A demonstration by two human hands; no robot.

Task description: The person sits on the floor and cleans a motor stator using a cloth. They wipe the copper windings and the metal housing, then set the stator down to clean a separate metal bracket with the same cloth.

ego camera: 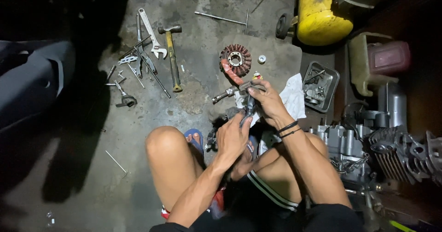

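I sit on a concrete floor with my knees up. My right hand (268, 101) grips the top of a metal shaft part (226, 94) that sticks out to the left. My left hand (232, 139) is closed around a dark tool handle (250, 107) that rises into the same part, just below my right hand. Just beyond the hands, a round stator coil with copper windings (235, 59) lies on the floor. A white rag (294, 98) lies under and to the right of my right hand.
A hammer (172, 57), an adjustable wrench (152, 35) and several small tools lie at upper left. A T-handle wrench (223, 19) lies farther back. A metal tray of parts (319, 85), an engine block (368, 153) and a yellow tank (320, 13) crowd the right side.
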